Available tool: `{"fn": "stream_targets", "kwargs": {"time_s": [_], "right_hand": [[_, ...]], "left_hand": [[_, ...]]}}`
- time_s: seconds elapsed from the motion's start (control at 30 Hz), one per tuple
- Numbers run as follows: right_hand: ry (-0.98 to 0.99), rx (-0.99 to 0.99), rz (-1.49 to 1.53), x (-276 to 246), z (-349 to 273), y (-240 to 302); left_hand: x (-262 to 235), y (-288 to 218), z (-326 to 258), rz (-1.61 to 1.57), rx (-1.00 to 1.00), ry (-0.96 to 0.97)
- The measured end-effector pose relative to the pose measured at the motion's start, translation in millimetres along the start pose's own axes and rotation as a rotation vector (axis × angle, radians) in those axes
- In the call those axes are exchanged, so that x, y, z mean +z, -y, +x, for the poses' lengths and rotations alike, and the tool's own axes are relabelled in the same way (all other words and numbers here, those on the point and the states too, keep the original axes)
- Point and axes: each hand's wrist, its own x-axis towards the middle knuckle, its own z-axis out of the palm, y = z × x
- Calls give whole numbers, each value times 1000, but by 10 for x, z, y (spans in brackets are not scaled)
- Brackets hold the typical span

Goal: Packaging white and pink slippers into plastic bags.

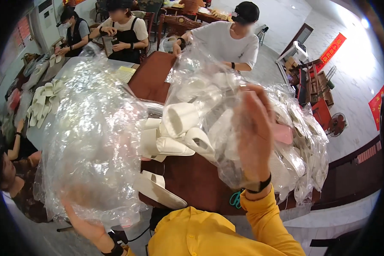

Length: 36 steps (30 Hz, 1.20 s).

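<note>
Because blur smears my right hand [256, 134] at three o'clock, I can't tell whether its fingers grasp anything; at eight, my left hand [84, 225] has fingers veiled by the clear bag [94, 128], grip unreadable too. White slippers [170, 146] lie near center, some dim behind film [194, 62].

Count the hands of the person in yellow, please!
2. The left hand is at lower left, partly behind a clear plastic bag; the right hand is raised right of centre, near white slippers. Both show.

Loose slippers [175, 147] lay on the table [192, 179] — a plastic bag [94, 128] to their left, bagged slippers [293, 162] to their right.
</note>
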Motion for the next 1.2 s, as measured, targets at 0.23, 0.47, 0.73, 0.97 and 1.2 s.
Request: {"fn": "stream_targets", "kwargs": {"time_s": [0.23,0.47,0.73,0.97,1.2], "right_hand": [[79,-260,-21,182,-331,282],[654,-450,-304,712,-834,-180],[637,-469,-107,650,-1268,-876],[744,-285,-2,406,-1401,-1038],[415,-385,-645,-1118,-1389,-852]], "left_hand": [[253,39,-122,-45,5,192],[606,265,-370,323,169,375],[485,442,-374,-379,-434,525],[843,1010,-267,-118,-544,566],[985,1268,93,95,-275,670]]}}
